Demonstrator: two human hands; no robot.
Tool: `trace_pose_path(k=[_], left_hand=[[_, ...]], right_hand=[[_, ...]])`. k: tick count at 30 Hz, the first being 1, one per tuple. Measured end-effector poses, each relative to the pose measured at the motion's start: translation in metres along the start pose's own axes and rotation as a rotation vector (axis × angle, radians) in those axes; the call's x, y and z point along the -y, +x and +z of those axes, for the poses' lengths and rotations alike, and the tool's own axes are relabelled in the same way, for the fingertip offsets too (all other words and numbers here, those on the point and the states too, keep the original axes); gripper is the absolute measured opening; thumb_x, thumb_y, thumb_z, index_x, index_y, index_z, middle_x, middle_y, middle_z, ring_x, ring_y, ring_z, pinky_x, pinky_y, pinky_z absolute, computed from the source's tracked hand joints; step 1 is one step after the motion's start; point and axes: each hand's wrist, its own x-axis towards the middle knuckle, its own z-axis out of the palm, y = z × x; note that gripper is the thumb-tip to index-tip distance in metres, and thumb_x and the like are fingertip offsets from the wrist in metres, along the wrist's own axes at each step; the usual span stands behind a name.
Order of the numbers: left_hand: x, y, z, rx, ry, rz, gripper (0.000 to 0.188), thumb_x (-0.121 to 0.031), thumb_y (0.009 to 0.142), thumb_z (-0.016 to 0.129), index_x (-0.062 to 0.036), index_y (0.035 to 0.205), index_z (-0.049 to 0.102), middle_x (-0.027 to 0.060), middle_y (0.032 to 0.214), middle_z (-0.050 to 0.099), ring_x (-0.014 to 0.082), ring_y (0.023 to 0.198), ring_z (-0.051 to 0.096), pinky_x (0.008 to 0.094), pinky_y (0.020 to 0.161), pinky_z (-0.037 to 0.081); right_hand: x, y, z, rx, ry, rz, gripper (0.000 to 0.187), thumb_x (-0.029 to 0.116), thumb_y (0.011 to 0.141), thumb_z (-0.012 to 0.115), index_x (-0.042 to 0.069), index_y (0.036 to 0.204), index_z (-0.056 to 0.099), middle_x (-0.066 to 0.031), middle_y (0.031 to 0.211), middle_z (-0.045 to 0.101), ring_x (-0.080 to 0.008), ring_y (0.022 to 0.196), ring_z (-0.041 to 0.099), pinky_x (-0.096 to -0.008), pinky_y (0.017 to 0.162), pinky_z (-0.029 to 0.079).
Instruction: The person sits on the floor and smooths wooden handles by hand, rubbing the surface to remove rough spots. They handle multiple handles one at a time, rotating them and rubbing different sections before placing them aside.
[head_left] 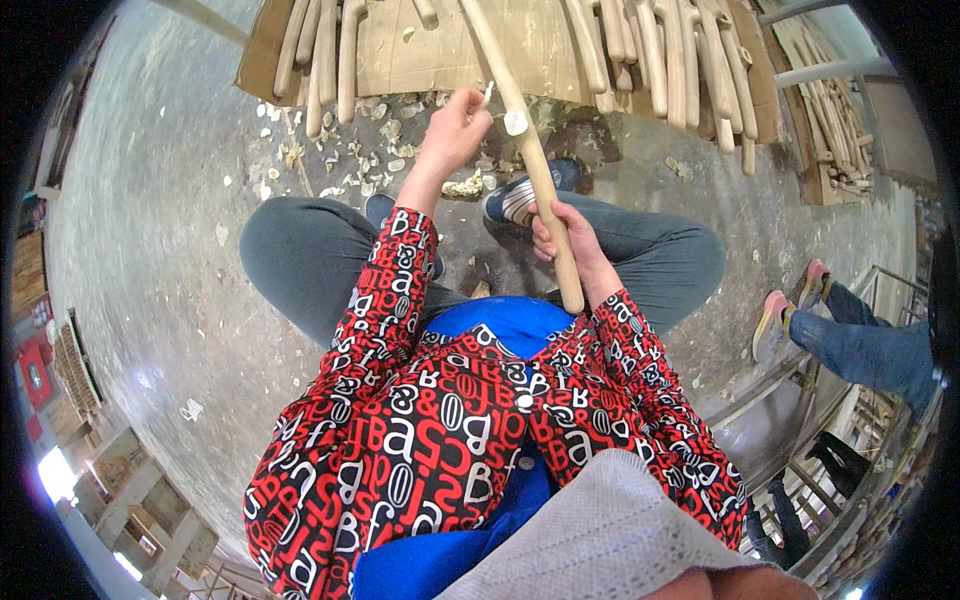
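A long, pale wooden stick [538, 165] slants from my lap up to the cardboard. My right hand [572, 240] wraps round its lower part and is closed on it. A white patch, like a sticker [515, 122], lies on the stick's upper half. Just left of that patch, my left hand [460, 125] is closed in a pinch, apart from the stick. A small white scrap [489, 92] sticks up from its fingertips; its exact kind is too small to tell.
Several similar wooden sticks [672, 60] lie on a cardboard sheet [455, 72] ahead, at both sides. Pale scraps [385, 135] litter the floor before my crossed legs. More sticks [830, 110] are piled at far right. Another person's leg [850, 340] shows at right, beside metal racks.
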Motion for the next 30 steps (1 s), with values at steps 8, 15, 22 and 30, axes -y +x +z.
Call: trace_pose_path(k=[8,15,22,30], left_hand=[[-0.019,-0.001,0.012,0.216,0.526,0.245,0.032,-0.026,0.076,0.07,-0.0032,0.098,0.065,0.0157,0.092,0.066,0.031,0.084,0.064,0.0384,0.075,0.05],[-0.022,0.005,0.012,0.342,0.816,0.542,0.024,-0.025,0.08,0.066,-0.0049,0.092,0.065,0.014,0.087,0.065,0.0337,0.083,0.062,0.0423,0.073,0.05],[-0.031,0.03,0.006,0.537,0.76,0.636,0.019,-0.022,0.085,0.06,-0.0086,0.098,0.064,0.012,0.091,0.065,0.0322,0.085,0.061,0.0413,0.073,0.05],[-0.029,0.027,0.01,0.502,0.706,0.856,0.018,-0.018,0.085,0.059,-0.0085,0.099,0.063,0.0106,0.092,0.062,0.0308,0.087,0.06,0.0397,0.074,0.05]], right_hand=[[-0.004,-0.006,-0.008,0.001,-0.054,-0.005,0.033,0.036,0.094,0.042,0.006,0.106,0.051,-0.003,0.065,0.05,-0.0125,0.045,0.044,-0.0277,0.043,0.038],[-0.007,-0.011,-0.011,0.031,-0.017,0.005,0.034,0.037,0.094,0.042,0.006,0.106,0.051,-0.0023,0.064,0.049,-0.0122,0.044,0.043,-0.0277,0.043,0.038],[-0.004,-0.01,-0.018,0.276,0.282,0.034,0.037,0.037,0.096,0.038,0.004,0.108,0.051,-0.0018,0.062,0.044,-0.0113,0.042,0.042,-0.0262,0.039,0.036],[-0.005,-0.012,-0.018,0.349,0.394,0.048,0.042,0.038,0.097,0.036,0.001,0.112,0.05,-0.0031,0.063,0.044,-0.0117,0.041,0.042,-0.0264,0.038,0.037]])
